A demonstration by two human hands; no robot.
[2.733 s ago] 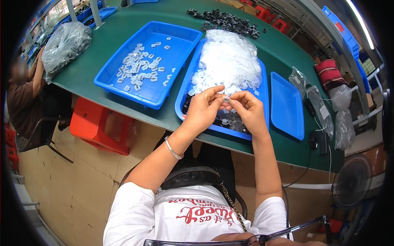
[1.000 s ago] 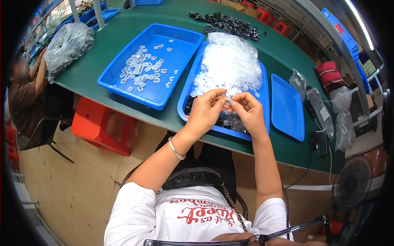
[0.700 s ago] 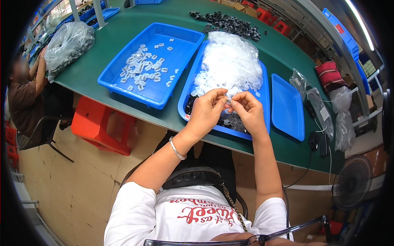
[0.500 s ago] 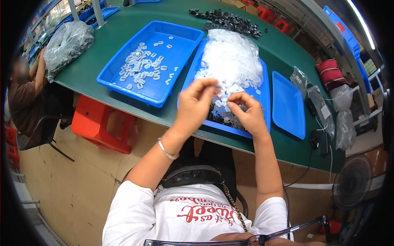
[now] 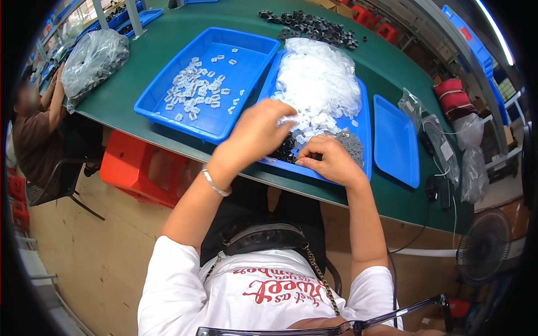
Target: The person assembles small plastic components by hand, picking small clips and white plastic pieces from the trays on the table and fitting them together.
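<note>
My left hand [image 5: 260, 130] is over the left side of a blue tray [image 5: 367, 123], its curled fingers at the edge of the small white plastic pieces [image 5: 316, 124]. Motion smears that hand, and what its fingertips hold, if anything, is hidden. Low at the tray's near side, my right hand [image 5: 332, 161] has thumb and fingers pinched together; I cannot make out anything between them. Small black parts [image 5: 286, 148] lie between the hands, and small grey parts [image 5: 352, 147] lie just beyond the right hand. A clear plastic bag of white pieces [image 5: 319, 75] fills the tray's far part.
Left of it, another blue tray [image 5: 224, 47] holds scattered translucent pieces [image 5: 196, 89]. A shallow blue tray [image 5: 395, 140] lies at right, near bags and cables. Black parts [image 5: 308, 28] are heaped farther back. A person [image 5: 36, 123] sits at far left, beside a stuffed bag [image 5: 95, 61].
Both hands were raised with fingertips near each other above the tray. My right hand has dropped to its near side, and my left hand has shifted left, its fingers now turned down at the white pieces.
</note>
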